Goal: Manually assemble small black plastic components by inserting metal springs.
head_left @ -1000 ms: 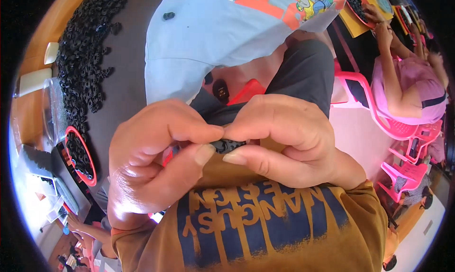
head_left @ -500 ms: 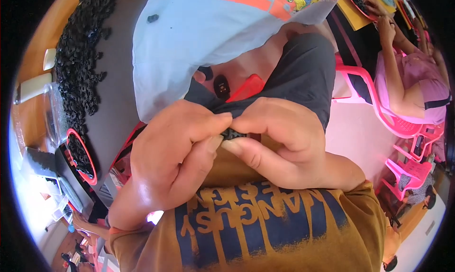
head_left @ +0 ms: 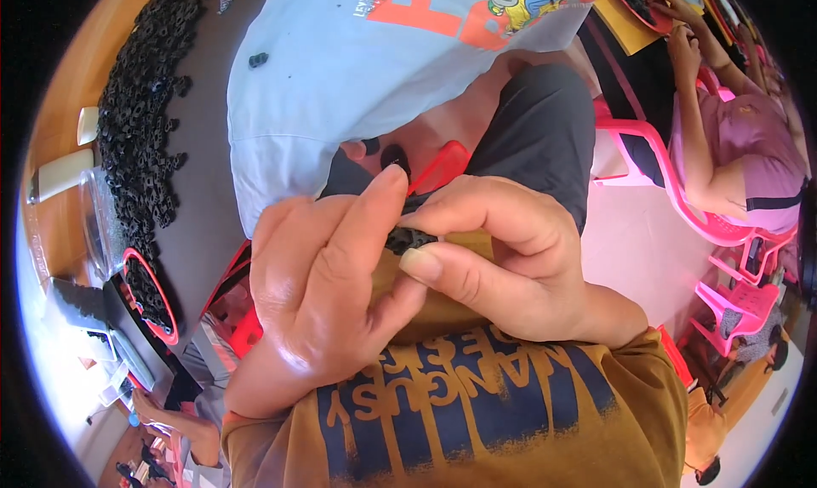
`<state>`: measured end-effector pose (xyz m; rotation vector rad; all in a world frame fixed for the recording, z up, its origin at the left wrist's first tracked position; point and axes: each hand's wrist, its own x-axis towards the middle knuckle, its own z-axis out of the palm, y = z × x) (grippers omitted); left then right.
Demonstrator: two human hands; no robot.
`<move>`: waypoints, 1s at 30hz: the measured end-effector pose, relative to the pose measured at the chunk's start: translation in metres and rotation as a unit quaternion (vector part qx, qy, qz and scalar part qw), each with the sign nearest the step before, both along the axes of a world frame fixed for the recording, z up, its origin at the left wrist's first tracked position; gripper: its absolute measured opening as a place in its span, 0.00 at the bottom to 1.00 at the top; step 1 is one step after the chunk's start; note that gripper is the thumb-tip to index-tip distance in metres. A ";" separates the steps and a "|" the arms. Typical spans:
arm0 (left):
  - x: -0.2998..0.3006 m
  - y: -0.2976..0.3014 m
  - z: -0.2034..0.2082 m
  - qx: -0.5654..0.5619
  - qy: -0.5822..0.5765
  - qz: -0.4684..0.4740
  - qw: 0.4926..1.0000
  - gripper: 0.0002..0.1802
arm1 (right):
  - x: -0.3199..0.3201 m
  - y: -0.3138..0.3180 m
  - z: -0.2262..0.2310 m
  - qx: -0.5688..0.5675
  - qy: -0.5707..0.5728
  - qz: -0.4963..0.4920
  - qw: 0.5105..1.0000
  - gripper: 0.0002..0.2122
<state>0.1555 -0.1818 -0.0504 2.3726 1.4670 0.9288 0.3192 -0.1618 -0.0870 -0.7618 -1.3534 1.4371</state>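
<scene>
A small black plastic-looking part (head_left: 408,240) with a notched edge is pinched between the thumb and forefinger of my right hand (head_left: 511,258). Close on its left is my left hand (head_left: 328,284), its forefinger raised and its thumb lower down, spread apart with nothing visible between them. Both hands are above my lap, in front of my brown shirt. Beyond them a light blue printed cloth (head_left: 289,105) hangs over the table edge, and one loose black part (head_left: 258,60) lies on it.
A long heap of black parts (head_left: 140,122) covers the left side of the dark table (head_left: 200,160). Beside it are a red-rimmed tray (head_left: 174,331) of parts and a clear plastic box (head_left: 102,224). Pink chairs (head_left: 672,190) and a co-worker in purple (head_left: 723,139) are at right.
My left thumb and forefinger have come apart and off the black part, the forefinger lifting upward. My right hand keeps its pinch on the part.
</scene>
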 end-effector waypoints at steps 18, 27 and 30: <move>-0.013 0.004 -0.021 0.117 0.126 -0.014 0.985 0.19 | -0.007 -0.001 0.001 -0.123 0.022 0.051 0.991 0.04; -0.011 0.009 -0.030 0.095 0.099 0.045 0.989 0.20 | -0.016 0.005 0.000 -0.315 0.213 0.107 0.919 0.04; -0.016 0.013 -0.026 0.082 0.095 0.028 0.992 0.22 | -0.018 0.003 -0.003 -0.323 0.234 0.100 0.912 0.04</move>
